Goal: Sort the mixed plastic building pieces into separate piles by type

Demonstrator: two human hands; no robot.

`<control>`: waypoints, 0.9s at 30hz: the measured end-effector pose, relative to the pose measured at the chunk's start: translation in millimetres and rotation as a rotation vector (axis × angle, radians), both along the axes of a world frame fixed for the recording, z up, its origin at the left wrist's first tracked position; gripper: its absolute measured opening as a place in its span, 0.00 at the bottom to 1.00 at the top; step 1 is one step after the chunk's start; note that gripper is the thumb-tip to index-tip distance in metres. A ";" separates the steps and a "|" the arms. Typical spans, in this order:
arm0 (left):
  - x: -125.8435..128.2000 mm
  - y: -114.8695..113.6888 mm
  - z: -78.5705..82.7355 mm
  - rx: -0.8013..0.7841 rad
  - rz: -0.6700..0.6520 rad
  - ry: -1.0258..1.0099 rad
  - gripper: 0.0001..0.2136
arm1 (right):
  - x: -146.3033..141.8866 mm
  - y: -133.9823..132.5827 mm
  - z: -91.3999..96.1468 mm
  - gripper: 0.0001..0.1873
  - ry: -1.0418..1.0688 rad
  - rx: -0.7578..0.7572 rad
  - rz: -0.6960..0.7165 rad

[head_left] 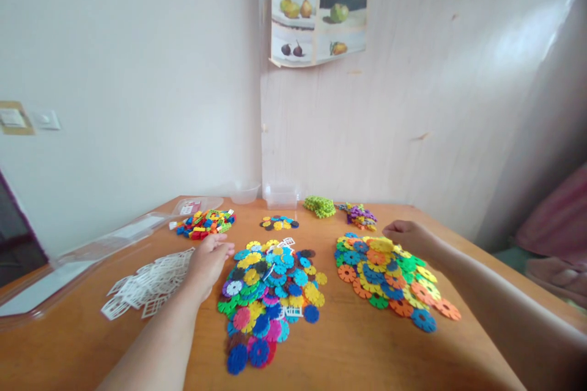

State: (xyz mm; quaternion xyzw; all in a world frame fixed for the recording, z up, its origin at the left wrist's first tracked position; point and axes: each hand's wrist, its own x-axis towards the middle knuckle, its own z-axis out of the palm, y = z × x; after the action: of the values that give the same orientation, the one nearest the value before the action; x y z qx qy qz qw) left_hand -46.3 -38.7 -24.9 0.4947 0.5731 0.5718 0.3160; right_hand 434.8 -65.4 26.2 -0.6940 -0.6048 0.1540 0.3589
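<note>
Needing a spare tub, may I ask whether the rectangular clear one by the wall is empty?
Empty, it seems: the clear tub shows nothing coloured through its sides.

A: The table (348,348): which material?
B: Wood, smooth, low sheen. The centre disc heap (270,293) and the right disc heap (389,281) are moulded plastic, smooth, slightly glossy.
A: Left edge?
B: The white lattice pieces (147,284): plastic, matt. The clear tray (92,248) and, at the far edge, the clear tubs (280,195): transparent glossy plastic. The small bricks (204,223): shiny plastic. The fruit poster (318,24): paper, creased.
</note>
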 end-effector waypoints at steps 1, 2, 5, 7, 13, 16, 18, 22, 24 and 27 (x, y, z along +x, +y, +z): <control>-0.1 0.1 -0.1 -0.005 -0.004 -0.005 0.18 | -0.6 0.3 0.6 0.13 -0.008 0.007 0.001; 0.0 0.0 0.1 -0.013 -0.010 -0.011 0.18 | -1.8 0.6 1.4 0.13 -0.014 0.013 0.007; 0.8 -1.1 1.3 -0.025 -0.014 -0.017 0.17 | -9.5 1.7 3.8 0.14 -0.048 0.034 0.010; 1.6 -2.2 2.2 -0.028 -0.016 -0.021 0.17 | -19.2 2.2 5.5 0.15 -0.090 0.044 0.013; 1.3 -1.1 0.2 -0.023 -0.017 -0.014 0.17 | -76.9 -2.8 14.0 0.13 -0.192 0.057 0.208; 0.8 0.3 -1.6 -0.024 -0.015 -0.015 0.17 | -114.5 -11.5 13.8 0.12 -0.245 0.033 0.339; 0.9 0.5 -1.9 -0.025 -0.017 -0.015 0.17 | -137.3 -21.2 10.0 0.11 -0.268 0.003 0.384; 0.8 0.5 -3.0 -0.020 -0.019 -0.010 0.17 | -167.2 -48.6 -1.2 0.11 -0.288 -0.030 0.497; 0.0 1.0 -4.8 -0.012 -0.021 0.004 0.17 | -172.1 -62.7 -5.3 0.11 -0.304 -0.024 0.518; -0.9 1.4 -7.2 0.003 -0.046 0.056 0.18 | -169.1 -78.3 -8.5 0.10 -0.311 -0.012 0.520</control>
State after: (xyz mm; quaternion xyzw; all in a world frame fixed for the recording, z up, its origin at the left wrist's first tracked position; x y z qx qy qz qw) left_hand -47.2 -37.3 -32.1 0.5238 0.5694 0.5513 0.3123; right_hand 265.7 -143.7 17.8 -0.5333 -0.8089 0.1362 0.2065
